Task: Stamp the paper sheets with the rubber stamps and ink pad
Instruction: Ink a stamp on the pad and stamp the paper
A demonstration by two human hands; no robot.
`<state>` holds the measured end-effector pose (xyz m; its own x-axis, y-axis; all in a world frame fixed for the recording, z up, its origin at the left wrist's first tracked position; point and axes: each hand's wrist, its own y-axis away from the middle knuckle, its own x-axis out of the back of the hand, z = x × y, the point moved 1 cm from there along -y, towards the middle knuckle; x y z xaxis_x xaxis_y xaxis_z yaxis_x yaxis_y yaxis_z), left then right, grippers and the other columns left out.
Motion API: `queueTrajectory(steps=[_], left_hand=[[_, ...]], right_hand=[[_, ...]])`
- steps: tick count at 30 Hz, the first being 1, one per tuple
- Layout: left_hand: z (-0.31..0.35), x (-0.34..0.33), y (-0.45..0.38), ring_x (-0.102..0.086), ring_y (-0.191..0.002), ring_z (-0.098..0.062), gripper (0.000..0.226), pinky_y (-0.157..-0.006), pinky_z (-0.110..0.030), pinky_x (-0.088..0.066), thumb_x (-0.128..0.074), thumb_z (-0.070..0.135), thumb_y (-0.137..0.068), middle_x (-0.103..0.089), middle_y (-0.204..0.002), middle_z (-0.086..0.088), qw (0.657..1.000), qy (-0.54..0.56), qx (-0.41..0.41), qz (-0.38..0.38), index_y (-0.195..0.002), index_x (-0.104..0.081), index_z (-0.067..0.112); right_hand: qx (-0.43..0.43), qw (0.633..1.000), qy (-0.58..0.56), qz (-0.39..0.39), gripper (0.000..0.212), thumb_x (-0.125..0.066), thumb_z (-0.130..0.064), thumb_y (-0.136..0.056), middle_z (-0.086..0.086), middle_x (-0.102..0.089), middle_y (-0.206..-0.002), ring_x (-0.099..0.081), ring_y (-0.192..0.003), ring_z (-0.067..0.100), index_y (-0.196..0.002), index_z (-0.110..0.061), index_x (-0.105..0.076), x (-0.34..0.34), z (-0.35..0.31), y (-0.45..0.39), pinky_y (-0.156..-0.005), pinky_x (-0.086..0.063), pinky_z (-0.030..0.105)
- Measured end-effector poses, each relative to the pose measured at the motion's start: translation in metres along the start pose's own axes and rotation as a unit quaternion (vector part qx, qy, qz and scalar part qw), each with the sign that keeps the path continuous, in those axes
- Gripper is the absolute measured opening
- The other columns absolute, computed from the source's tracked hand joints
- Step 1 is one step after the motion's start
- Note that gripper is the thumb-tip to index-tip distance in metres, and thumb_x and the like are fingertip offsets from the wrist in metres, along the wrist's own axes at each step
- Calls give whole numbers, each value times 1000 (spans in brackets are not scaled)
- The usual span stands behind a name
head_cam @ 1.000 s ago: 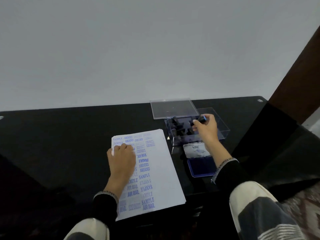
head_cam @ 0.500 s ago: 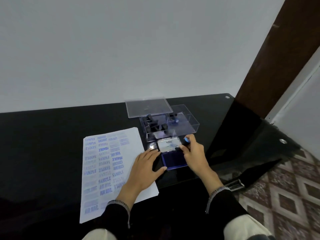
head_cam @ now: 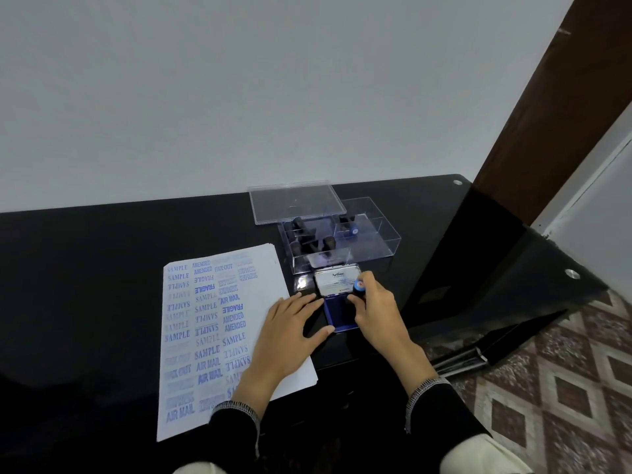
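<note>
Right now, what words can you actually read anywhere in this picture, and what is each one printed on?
"Artline": brand on the open lid of the ink pad.
"SAMPLE", "AMENDED", "FRAGILE", "AIR MAIL", "FAX OUT": blue stamp prints, repeated on the top paper sheet; some are upside down or faint.
Small print under "Artline": too small to read.
Blue cap of the rubber stamp in the right hand: marking blurred.

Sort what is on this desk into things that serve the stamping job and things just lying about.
In use: rubber stamp held by right hand; open ink pad, steadied by left hand; paper sheets; clear box of spare stamps.

Lying about: box lid; black desk only bears them.
</note>
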<state>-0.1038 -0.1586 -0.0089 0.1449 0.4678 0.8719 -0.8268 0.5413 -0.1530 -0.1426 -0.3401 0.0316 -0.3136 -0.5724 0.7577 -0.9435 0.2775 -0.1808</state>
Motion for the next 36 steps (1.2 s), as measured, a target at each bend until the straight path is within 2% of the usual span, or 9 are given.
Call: queueTrajectory(steps=[6, 10, 18, 21, 24, 27, 29, 33, 36], left_hand=[[2, 2, 1, -19, -142, -4, 77, -117, -26, -3, -21, 78, -80, -33, -151, 18, 1000, 17, 4, 2, -145, -36, 38], [2, 4, 0, -19, -142, -3, 64, -116, -25, -2, -36, 70, -89, -33, -151, 18, 1000, 21, 9, -1, -145, -35, 39], [3, 4, 1, -18, -142, -3, 62, -116, -24, -1, -40, 67, -90, -32, -151, 19, 1000, 27, 8, 2, -145, -35, 39], [3, 4, 1, -18, -142, -3, 62, -117, -26, -3, -40, 67, -90, -33, -151, 19, 1000, 27, 9, 2, -145, -36, 39], [2, 4, 0, -18, -142, -3, 62, -117, -26, -4, -40, 67, -90, -33, -151, 18, 1000, 26, 9, 3, -145, -36, 38], [3, 4, 1, -18, -142, -3, 62, -116, -24, -2, -40, 67, -90, -33, -151, 19, 1000, 26, 10, 5, -145, -36, 38], [3, 4, 1, -18, -142, -3, 62, -116, -23, -2, -41, 67, -90, -33, -151, 19, 999, 29, 9, 9, -145, -37, 38], [3, 4, 1, -17, -142, -3, 62, -117, -25, -3, -41, 66, -90, -33, -151, 19, 999, 31, 11, 5, -145, -36, 38], [3, 4, 0, -17, -142, -2, 63, -118, -27, -5, -40, 67, -89, -32, -151, 20, 999, 29, 13, 3, -145, -36, 38]], right_hand=[[1, 1000, 10, 13, 27, -58, 0, -89, 2, -57, -93, -60, -78, 19, -92, -17, -37, -2, 0, -2, -64, -54, 37], [1, 1000, 16, 14, 27, -58, -1, -89, 2, -56, -92, -59, -76, 19, -91, -18, -37, -3, -2, -4, -62, -53, 32], [-12, 999, 25, 17, 27, -61, 0, -86, 3, -59, -99, -61, -82, 18, -88, -18, -41, -4, -2, -7, -70, -56, 33], [-18, 999, 34, -7, 26, -62, 3, -84, 6, -59, -98, -61, -84, 19, -87, -14, -43, -2, 0, -16, -72, -54, 29], [-30, 999, 33, -30, 25, -62, 7, -81, 8, -60, -102, -62, -89, 19, -87, -11, -46, -1, 0, -23, -75, -57, 33], [-21, 999, 31, -4, 30, -60, 10, -81, 3, -58, -99, -60, -83, 12, -84, -14, -42, -4, -2, -15, -64, -48, 10], [-14, 999, 32, 25, 33, -59, 12, -81, 2, -56, -95, -56, -79, 9, -85, -15, -40, -6, -4, -5, -57, -39, 3], [-5, 999, 24, 37, 35, -57, 15, -80, 1, -52, -92, -51, -77, 10, -85, -14, -39, -10, -3, -1, -57, -37, 1], [-6, 1000, 9, 11, 33, -56, 16, -78, 3, -55, -99, -57, -84, 9, -84, -12, -41, -9, -1, -11, -68, -47, 8]])
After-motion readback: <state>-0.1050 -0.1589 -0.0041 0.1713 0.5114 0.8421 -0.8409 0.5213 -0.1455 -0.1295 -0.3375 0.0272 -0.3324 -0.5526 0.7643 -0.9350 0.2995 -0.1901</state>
